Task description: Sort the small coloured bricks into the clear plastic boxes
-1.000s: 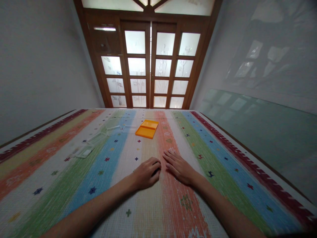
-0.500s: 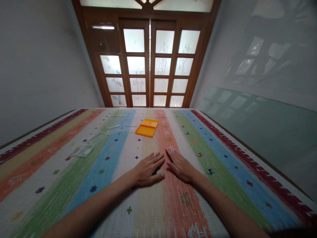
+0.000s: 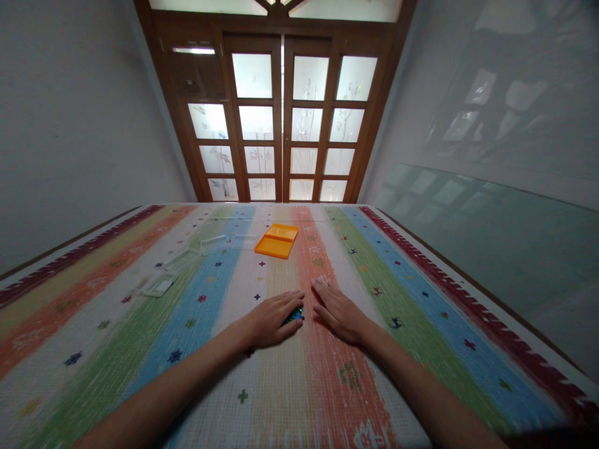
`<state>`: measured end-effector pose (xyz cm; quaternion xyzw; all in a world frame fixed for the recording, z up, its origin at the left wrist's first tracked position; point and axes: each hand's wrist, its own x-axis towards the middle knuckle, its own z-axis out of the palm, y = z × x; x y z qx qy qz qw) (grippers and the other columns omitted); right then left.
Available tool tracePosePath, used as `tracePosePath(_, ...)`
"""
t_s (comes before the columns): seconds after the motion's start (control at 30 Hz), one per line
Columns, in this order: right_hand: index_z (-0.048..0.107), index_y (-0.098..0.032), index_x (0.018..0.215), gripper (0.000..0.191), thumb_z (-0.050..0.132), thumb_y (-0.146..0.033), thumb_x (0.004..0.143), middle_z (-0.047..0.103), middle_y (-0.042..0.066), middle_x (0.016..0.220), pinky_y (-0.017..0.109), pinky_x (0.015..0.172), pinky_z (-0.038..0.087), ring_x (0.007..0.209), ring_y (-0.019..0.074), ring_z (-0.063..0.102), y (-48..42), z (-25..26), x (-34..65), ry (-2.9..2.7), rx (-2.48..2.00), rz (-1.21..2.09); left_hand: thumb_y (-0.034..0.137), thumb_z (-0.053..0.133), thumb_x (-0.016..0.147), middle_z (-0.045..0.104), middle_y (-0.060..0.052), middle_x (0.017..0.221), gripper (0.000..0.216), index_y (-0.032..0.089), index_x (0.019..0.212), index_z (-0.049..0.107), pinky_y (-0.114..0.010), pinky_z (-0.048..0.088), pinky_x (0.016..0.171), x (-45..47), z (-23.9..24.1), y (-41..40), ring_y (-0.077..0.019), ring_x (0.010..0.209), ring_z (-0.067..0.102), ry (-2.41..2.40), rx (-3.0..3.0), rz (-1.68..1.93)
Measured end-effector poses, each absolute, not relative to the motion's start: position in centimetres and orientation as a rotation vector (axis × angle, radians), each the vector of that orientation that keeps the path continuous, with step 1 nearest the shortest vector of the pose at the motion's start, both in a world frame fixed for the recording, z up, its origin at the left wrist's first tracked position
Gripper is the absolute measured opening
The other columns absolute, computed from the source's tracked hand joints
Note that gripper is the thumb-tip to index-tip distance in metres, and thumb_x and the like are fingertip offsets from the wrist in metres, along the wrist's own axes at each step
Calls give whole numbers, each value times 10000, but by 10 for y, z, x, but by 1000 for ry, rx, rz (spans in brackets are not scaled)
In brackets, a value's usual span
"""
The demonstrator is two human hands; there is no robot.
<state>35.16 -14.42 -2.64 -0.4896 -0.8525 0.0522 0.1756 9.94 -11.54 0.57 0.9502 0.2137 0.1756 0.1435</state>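
Observation:
My left hand (image 3: 271, 319) lies flat on the striped mat (image 3: 196, 349), fingers stretched out and close together. Its fingertips rest over a small dark blue-green thing (image 3: 294, 315), mostly hidden, too small to name. My right hand (image 3: 337, 310) lies palm down just to the right, fingers straight and pointing away from me, a small gap between the two hands. Neither hand grips anything.
An orange two-part tray (image 3: 277, 241) lies farther up the mat. Clear plastic lids or boxes (image 3: 159, 285) are scattered to the left, with another clear box (image 3: 213, 237) behind. A wooden glazed door (image 3: 281, 125) closes the far end; a glass panel (image 3: 491, 249) leans at right.
My left hand went from curled to spread flat, then drew its fingers together and slid slightly left, uncovering part of the small blue-green thing. My right hand stayed flat, shifting only slightly.

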Motion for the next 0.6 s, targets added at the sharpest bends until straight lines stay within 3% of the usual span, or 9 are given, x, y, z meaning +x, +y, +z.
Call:
tracePosePath(0.2,411,-61,1520,650,272,-501,1062,427,210,1553,518,1213,311,1461,293,387,-145,-27,350,-2414,-1402,137,374,522,976,542,-202,1478,476,133,1387,511,-479,406,1168,95,6,-118,-296,1394,506,690,2683,519)
tracePosePath(0.43,397,-73,1533,641,242,-486,1069,420,205,1557,549,1213,297,1474,292,363,-145,-27,350,-2419,-1362,117,489,482,974,441,-226,1542,601,95,1427,508,-563,284,1213,115,5,-123,-347,1470,379,844,2713,418)
tracePosePath(0.6,381,-103,1550,613,240,-461,1073,414,185,1565,545,1218,292,1481,282,351,-144,-28,350,-2434,-1328,100,397,485,972,487,-198,1519,530,124,1425,526,-534,323,1198,121,-4,-121,-322,1448,425,889,2723,513)
